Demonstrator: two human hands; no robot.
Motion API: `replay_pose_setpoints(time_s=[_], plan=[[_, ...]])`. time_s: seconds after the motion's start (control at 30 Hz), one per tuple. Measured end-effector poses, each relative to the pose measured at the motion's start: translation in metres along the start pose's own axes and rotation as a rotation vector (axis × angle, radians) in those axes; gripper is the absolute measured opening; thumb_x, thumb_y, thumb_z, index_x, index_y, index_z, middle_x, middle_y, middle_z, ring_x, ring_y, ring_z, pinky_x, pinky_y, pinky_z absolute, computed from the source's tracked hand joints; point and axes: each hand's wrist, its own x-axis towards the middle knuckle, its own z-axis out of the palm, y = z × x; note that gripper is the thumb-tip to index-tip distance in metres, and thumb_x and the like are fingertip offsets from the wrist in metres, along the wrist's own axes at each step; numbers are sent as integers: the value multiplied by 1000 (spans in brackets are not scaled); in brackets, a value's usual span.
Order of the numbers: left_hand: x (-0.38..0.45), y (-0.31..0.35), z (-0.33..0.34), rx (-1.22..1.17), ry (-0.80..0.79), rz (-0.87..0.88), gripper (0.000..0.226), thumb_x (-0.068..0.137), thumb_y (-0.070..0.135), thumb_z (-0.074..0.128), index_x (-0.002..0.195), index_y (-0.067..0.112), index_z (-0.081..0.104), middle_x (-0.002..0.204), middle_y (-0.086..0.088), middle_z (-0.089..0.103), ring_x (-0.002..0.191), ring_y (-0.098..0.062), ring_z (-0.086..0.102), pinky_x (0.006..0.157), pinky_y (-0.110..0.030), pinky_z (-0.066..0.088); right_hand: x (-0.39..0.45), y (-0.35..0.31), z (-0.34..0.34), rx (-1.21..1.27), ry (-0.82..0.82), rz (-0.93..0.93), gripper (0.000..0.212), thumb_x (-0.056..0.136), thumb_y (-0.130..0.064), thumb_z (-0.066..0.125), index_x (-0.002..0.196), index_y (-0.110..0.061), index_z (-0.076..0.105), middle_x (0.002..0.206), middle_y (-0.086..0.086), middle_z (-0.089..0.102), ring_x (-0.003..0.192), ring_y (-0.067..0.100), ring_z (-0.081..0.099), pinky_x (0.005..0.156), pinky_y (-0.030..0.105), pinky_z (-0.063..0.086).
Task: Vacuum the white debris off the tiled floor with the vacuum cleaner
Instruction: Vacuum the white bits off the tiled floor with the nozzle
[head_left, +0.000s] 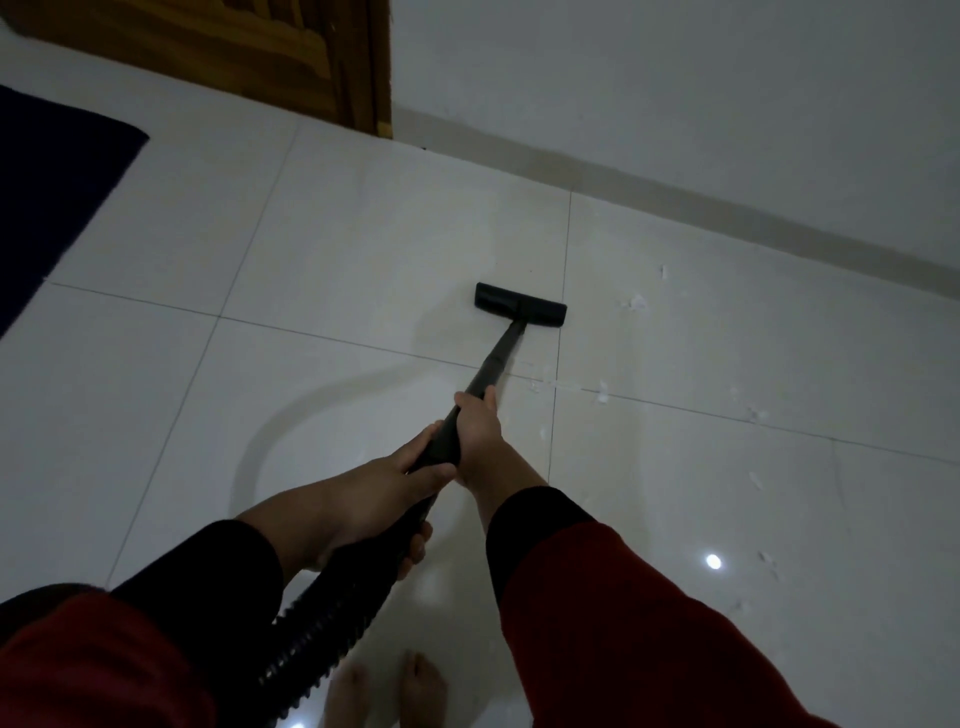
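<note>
You have two hands on one vacuum cleaner: left hand (410, 467), right hand (479, 431), vacuum cleaner (519, 306). One ribbed hose (332, 634) trails back. Two bare feet (421, 686) show. One dark mat (57, 192), one wooden door (249, 52). White debris (636, 302) lies in roughly ten scattered bits.

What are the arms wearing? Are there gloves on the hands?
No gloves: the left hand and right hand are bare. Both arms wear red sleeves ending in black cuffs, pushed up to leave the forearms uncovered.
</note>
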Motion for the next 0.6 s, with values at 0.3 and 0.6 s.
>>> replay_pose_setpoints(time_s=[0.3,0.6], plan=[[-31,-49,21,-10,19,-23,55,97,34,47,139,58,21,68,-12,49,43,-14,52,43,-24,46,-37,47,-19,-13,10,2,60,101,-16,41,152,-36,16,140,13,46,110,31,58,73,32,46],[-60,-117,36,-23,-25,7,53,97,33,47,136,60,23,67,-12,48,43,-16,51,44,-24,46,-72,108,-41,-52,39,-32,60,102,-16,40,152,-36,15,138,11,46,108,30,59,77,34,45]])
